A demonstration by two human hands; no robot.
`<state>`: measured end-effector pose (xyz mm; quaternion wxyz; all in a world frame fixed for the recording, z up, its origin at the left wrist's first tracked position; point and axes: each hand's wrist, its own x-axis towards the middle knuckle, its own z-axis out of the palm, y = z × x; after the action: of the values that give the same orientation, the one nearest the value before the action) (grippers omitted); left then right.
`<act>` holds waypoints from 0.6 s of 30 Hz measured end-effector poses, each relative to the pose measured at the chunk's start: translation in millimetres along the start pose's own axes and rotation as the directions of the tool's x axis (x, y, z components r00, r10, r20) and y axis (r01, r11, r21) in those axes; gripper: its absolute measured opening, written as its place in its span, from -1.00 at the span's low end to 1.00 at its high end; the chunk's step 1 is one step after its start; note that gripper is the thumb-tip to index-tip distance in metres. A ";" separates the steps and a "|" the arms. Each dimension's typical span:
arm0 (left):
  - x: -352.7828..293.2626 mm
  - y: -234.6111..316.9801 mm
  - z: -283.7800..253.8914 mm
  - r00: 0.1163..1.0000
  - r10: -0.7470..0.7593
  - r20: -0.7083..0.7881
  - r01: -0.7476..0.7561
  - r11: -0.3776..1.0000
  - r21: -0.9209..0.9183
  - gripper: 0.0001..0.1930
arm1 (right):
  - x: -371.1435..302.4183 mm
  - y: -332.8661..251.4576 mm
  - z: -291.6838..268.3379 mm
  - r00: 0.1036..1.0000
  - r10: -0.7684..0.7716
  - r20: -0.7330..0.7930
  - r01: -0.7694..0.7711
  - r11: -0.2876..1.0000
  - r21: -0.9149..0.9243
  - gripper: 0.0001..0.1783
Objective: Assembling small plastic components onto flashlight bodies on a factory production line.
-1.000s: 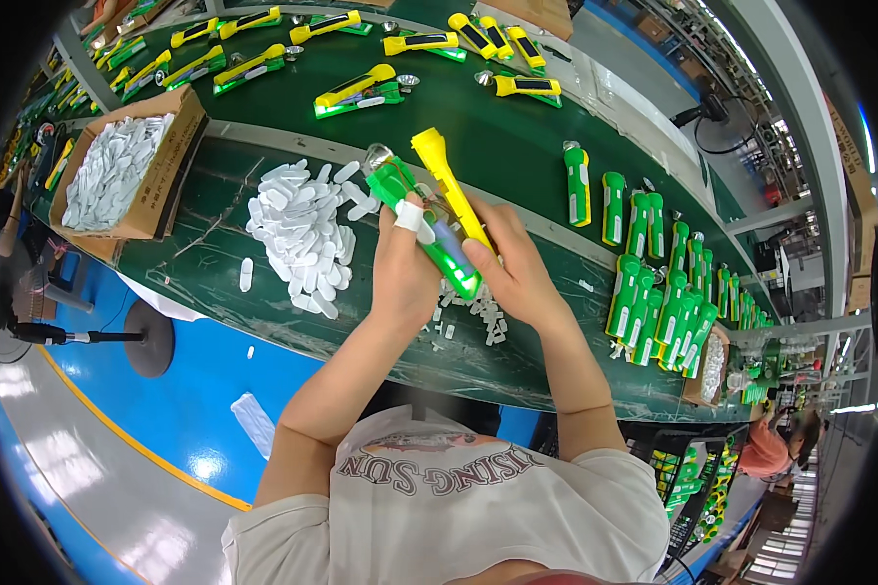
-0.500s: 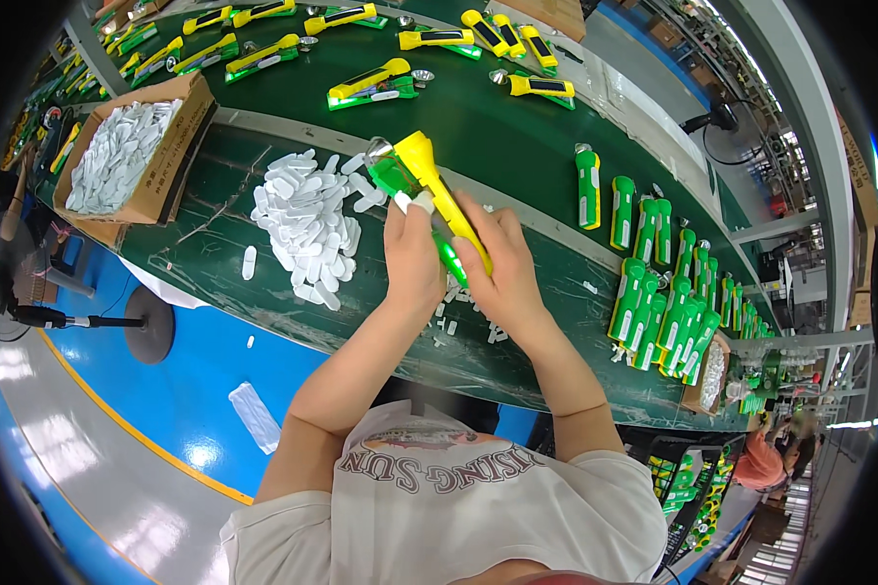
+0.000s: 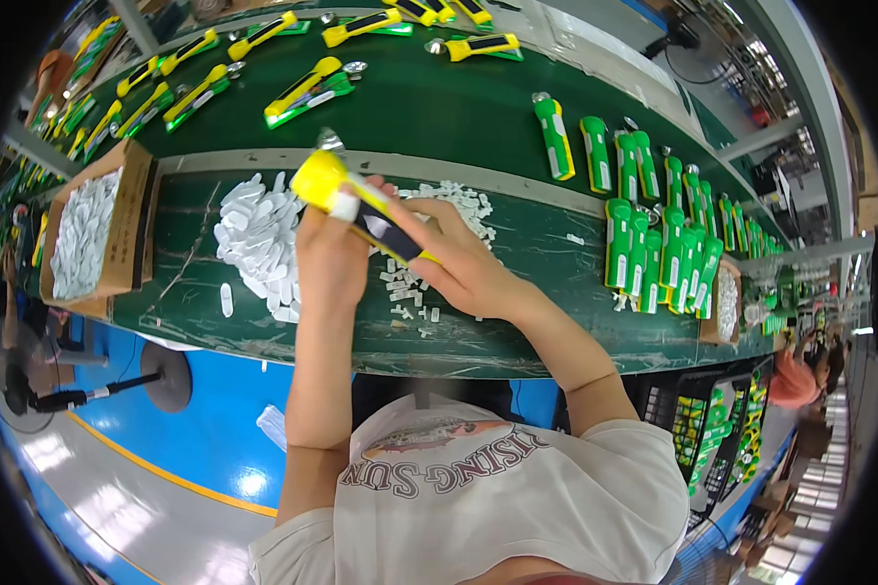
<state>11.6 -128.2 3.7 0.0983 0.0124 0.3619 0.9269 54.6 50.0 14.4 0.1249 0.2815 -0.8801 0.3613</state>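
Note:
A yellow flashlight (image 3: 320, 183) with a dark panel along its body lies slanted between my hands, above the bench. My left hand (image 3: 332, 255) is closed around it just below the head, and a small white piece (image 3: 344, 206) shows by the thumb. My right hand (image 3: 468, 268) grips the lower end of the body. A loose silvery reflector (image 3: 330, 141) sticks out past the head, slightly blurred. To the left lies a heap of oval white plastic pieces (image 3: 259, 234). Smaller white parts (image 3: 463, 207) are scattered behind and below my right hand.
A cardboard box (image 3: 135, 219) of white pieces stands at the left. Across the green belt (image 3: 429, 107) lie several opened yellow-and-green flashlights (image 3: 307, 93). Green flashlights (image 3: 644, 249) are grouped at the right, near a small box (image 3: 724, 302). Black crates (image 3: 688, 419) sit below.
The view has shifted. The flashlight has been turned so its yellow side faces up, hiding the green half, and my hands have moved left with it.

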 end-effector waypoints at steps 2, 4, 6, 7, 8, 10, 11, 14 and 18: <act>-5.8 -5.3 1.2 1.000 0.014 -0.009 -0.015 0.995 -0.099 -0.47 | -7.7 5.0 4.6 0.988 0.058 -0.140 -0.003 0.931 0.365 -0.34; -5.8 -10.7 -5.6 0.999 0.038 0.017 -0.036 0.993 -0.112 -0.43 | -10.1 -0.3 -1.3 0.949 0.299 0.100 -0.308 0.817 0.488 -0.38; -6.0 -17.8 -7.6 0.999 0.043 0.033 -0.039 0.990 -0.133 -0.34 | -17.1 -0.3 0.1 0.896 0.404 0.182 -0.443 0.798 0.408 -0.47; -9.2 -21.2 -5.5 0.999 0.029 0.041 -0.023 0.991 -0.133 -0.34 | -19.4 3.0 3.8 0.892 0.418 0.174 -0.451 0.794 0.407 -0.47; -14.2 -23.6 -1.8 0.992 -0.117 0.053 0.126 0.963 -0.238 -0.34 | -20.7 6.2 8.0 0.952 0.307 0.009 -0.301 0.929 0.215 -0.46; -25.8 -37.7 4.2 0.974 -0.228 0.011 0.227 0.961 -0.158 -0.34 | -18.8 4.9 15.9 0.972 0.236 0.004 -0.235 0.968 -0.085 -0.41; -25.4 -41.9 3.8 0.979 -0.176 -0.099 0.178 0.984 0.011 -0.47 | -21.1 0.1 20.5 0.971 0.240 0.021 -0.236 0.965 -0.117 -0.41; -9.0 -43.6 -23.9 0.973 -0.145 -0.182 0.134 0.988 -0.070 -0.78 | -29.1 19.8 -2.2 0.953 0.228 0.200 -0.249 0.965 0.087 -0.55; 16.9 -22.0 -74.2 0.995 -0.054 -0.084 0.027 0.956 -0.292 -0.78 | -52.7 133.7 -34.1 0.978 0.183 -0.097 -0.205 0.929 -0.308 -0.63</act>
<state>-8.1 -158.7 -66.7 0.1015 -0.0518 0.2259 0.9675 19.6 173.0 -59.4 0.1611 0.1573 -0.9455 0.2351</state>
